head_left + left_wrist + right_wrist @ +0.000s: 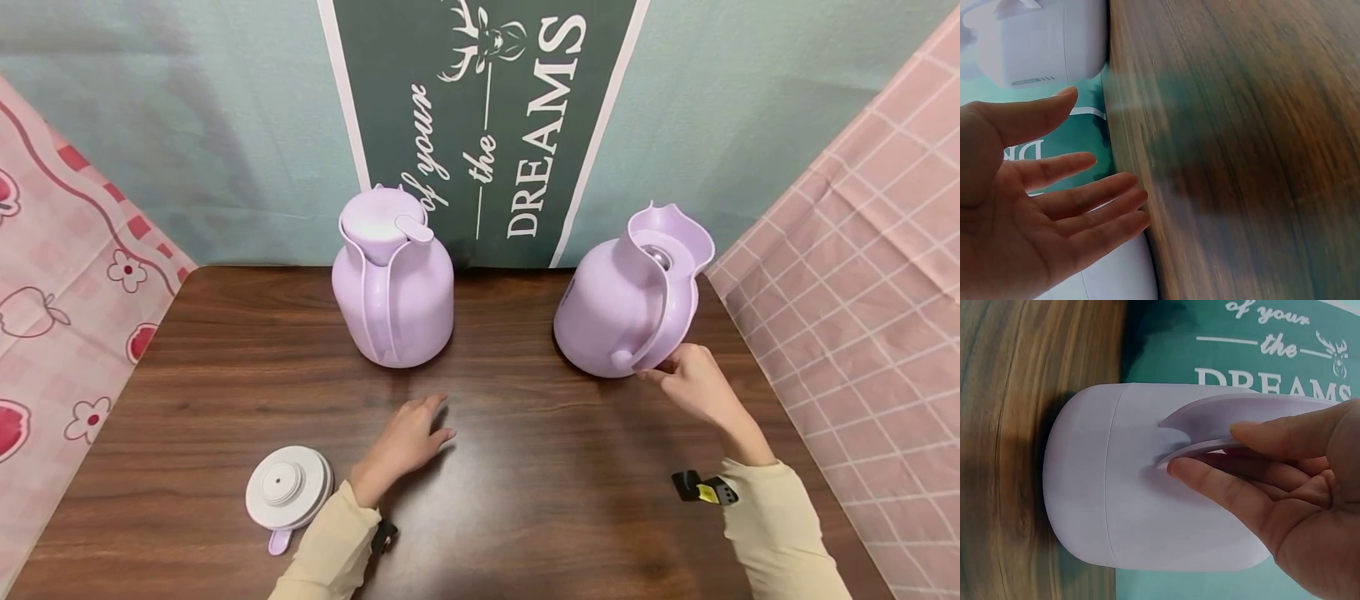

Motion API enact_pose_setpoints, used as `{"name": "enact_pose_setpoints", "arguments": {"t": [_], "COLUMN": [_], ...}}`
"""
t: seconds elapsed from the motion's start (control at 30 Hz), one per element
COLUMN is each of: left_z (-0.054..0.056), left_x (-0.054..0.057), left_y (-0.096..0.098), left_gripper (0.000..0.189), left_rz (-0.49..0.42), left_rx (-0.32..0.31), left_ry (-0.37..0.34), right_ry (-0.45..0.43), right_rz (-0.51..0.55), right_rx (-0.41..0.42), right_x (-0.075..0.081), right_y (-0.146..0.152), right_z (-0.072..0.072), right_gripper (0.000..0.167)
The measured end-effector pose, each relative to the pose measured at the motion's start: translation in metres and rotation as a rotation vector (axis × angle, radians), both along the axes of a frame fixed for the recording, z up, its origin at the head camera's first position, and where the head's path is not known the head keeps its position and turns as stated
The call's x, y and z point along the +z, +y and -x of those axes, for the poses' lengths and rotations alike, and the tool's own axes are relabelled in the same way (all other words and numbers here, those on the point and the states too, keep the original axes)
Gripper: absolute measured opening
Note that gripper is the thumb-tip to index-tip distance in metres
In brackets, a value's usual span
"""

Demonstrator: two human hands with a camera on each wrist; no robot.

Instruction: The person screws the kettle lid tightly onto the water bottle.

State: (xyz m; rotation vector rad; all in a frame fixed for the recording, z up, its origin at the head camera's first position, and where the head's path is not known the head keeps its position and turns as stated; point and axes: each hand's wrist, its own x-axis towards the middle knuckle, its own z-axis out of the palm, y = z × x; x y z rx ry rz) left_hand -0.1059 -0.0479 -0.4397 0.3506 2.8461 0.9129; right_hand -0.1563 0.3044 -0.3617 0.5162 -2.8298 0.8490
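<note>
Toward the right back of the table is a lilac vacuum jug (611,308) with no lid on it, its opening showing a shiny inner mouth. My right hand (693,383) has its fingers round the lower part of that jug's handle (1210,447), thumb on one side. My left hand (408,433) reaches over the table with fingers spread and relaxed, holding nothing; the left wrist view shows its palm (1035,237). A second lilac jug (412,308), with its lid (382,217) on, stands at the back left, beyond the left hand.
A round white stopper lid (288,487) with a lilac tab lies upside down on the brown wooden table (525,467), left of my left forearm. Behind stands a cloth wall with a dark green lettered panel (480,125). Pink patterned sheets (862,292) line both sides.
</note>
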Motion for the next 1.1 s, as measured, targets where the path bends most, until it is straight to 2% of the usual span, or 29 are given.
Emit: {"name": "enact_pose_setpoints", "arguments": {"t": [0.2, 0.5, 0.73, 1.1], "left_z": [0.003, 0.009, 0.013, 0.015], "left_x": [0.001, 0.007, 0.007, 0.010], "left_y": [0.005, 0.015, 0.022, 0.026], "left_gripper": [0.051, 0.056, 0.059, 0.061], "left_rz": [-0.017, -0.025, -0.046, -0.060], "left_rx": [0.004, 0.010, -0.007, -0.006], "left_ry": [0.017, -0.009, 0.017, -0.003], "right_ry": [0.014, -0.002, -0.009, -0.025], "right_rz": [0.019, 0.039, 0.060, 0.084], "right_rx": [0.050, 0.099, 0.156, 0.232], "right_x": [-0.001, -0.004, -0.002, -0.005], "right_y": [-0.011, -0.026, -0.038, -0.050], "right_z": [-0.005, -0.013, -0.020, -0.026], "right_gripper": [0.012, 0.017, 0.015, 0.014]}}
